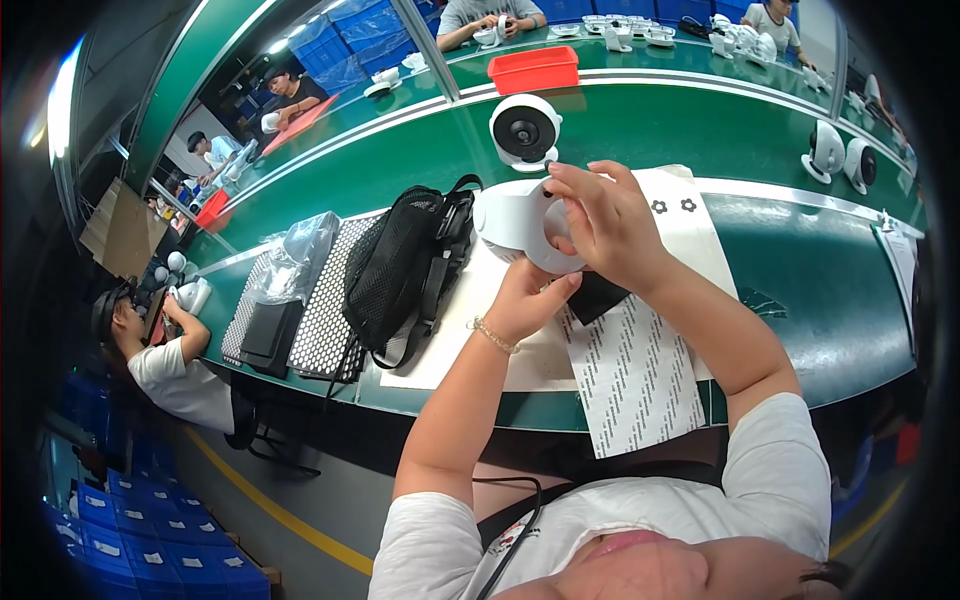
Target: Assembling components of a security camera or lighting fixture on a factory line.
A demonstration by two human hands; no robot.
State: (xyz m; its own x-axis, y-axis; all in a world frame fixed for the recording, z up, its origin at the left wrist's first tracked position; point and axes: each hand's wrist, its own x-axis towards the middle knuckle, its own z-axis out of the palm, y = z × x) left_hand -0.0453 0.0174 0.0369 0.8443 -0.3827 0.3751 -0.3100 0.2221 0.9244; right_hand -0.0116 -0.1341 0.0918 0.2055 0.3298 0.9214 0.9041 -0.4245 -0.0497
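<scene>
- Running beneath everything, the long glossy dark-green surface point(820, 310) carries a black mesh bag with webbing straps point(395, 265).
- To the right of the mesh bag, partly under its straps, lies a wide cream-coloured flat sheet point(540, 368).
- Well to the right of the mesh bag, a white paper sheet with slanted rows of dark print point(640, 390) hangs over the near edge.
- Just left of the mesh bag lie flat black-and-white panels with a dotted pattern point(328, 300).
- Also left of the mesh bag, over part of those panels, sits crumpled clear plastic wrapping point(293, 262).
- Beyond the mesh bag and to its right, past a pale rail, stands a shallow red rectangular plastic tray point(535, 68).
- Right of the mesh bag, the right hand point(612, 222) bends its fingers around the ring-shaped opening of a glossy white rounded plastic housing point(508, 215); whether they grip or merely touch, I cannot tell.
- Nearer the mesh bag, the left hand point(530, 298), a pale bracelet at its wrist, is clamped on the housing from below.
- The housing itself is held just right of the mesh bag's upper end, above the cream sheet.
- Farther back, right of the mesh bag, a round white device with a black face point(525, 132) stands upright on its foot.
- Far right of the mesh bag lie two tiny black flower-shaped pieces point(688, 206).
</scene>
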